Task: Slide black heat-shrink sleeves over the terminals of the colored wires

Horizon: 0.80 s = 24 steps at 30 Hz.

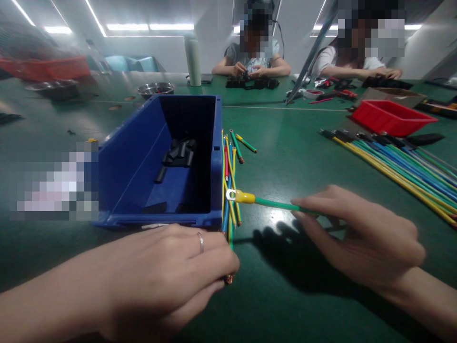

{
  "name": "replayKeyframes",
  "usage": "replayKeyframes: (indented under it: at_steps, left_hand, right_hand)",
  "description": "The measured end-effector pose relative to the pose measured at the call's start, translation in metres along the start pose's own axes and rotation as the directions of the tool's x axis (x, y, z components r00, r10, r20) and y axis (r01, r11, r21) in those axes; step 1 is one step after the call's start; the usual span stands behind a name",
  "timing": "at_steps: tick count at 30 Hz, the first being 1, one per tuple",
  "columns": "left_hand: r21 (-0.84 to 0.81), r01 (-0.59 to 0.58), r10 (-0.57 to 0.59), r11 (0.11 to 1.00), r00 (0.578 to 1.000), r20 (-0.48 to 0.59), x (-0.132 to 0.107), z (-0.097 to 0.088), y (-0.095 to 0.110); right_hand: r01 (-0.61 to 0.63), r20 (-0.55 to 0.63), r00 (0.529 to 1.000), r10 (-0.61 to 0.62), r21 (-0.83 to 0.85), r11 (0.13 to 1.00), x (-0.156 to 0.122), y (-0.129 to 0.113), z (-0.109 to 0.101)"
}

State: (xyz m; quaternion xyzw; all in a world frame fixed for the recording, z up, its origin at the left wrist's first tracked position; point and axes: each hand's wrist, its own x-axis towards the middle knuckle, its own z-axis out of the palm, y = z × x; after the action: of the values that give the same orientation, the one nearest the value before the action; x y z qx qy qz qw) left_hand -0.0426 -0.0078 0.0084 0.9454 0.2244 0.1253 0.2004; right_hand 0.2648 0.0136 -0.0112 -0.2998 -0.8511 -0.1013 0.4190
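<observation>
Between the thumb and fingertips of my right hand (pixel 357 233) is a green wire (pixel 274 204). A yellow-sleeved ring terminal (pixel 243 196) caps its left end, which points toward the blue bin. My left hand (pixel 167 276), with a ring on one finger, is closed over the near end of a bundle of short coloured wires (pixel 232 190). Bare copper strands (pixel 229 278) stick out below its fingers; the fingertips themselves are hidden. The bundle lies along the right side of the blue bin (pixel 216 190). Short black tubes (pixel 180 152) lie inside the bin.
Longer cables (pixel 392 171) lie at the right, beside a red tray (pixel 389 119). Loose short wires (pixel 246 143) lie behind the bundle. A metal bowl (pixel 156 89) and a pale bottle (pixel 193 59) stand farther back. Two people work across the green table (pixel 285 128).
</observation>
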Motion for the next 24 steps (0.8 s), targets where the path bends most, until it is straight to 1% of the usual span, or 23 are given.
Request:
replayKeyframes:
  at_steps: [3,7,13,16,21,24]
  left_hand:
    - [0.015,0.018,-0.018,1.000,1.000,0.003,-0.0027,0.0012,0.0016]
    - [0.010,0.001,-0.001,1.000,1.000,0.005,-0.0030,0.0008,0.0027]
    - [0.066,-0.021,0.020,0.998,1.000,0.015,0.0011,-0.0021,0.0006]
    - [0.078,-0.019,0.018,0.997,1.000,0.010,0.0009,-0.0027,0.0008]
    - [0.094,-0.019,0.019,0.995,1.000,0.000,-0.0005,-0.0027,0.0018]
    - [0.116,-0.029,0.032,0.993,0.999,-0.020,-0.0004,-0.0027,0.0013]
  right_hand:
    - [-0.006,0.006,1.000,0.006,-0.001,1.000,0.0006,-0.0004,-0.0002]
    - [-0.009,0.012,1.000,0.009,-0.015,1.000,0.0013,-0.0006,-0.0010]
    - [-0.007,0.020,1.000,0.007,0.001,1.000,0.0015,0.0002,-0.0014]
    - [0.009,0.011,1.000,-0.009,0.001,1.000,0.0015,0.0012,-0.0017]
    - [0.002,0.042,0.999,-0.001,-0.014,1.000,0.0016,0.0017,-0.0021]
    - [0.008,0.039,0.999,-0.007,-0.008,1.000,0.0016,0.0012,-0.0020]
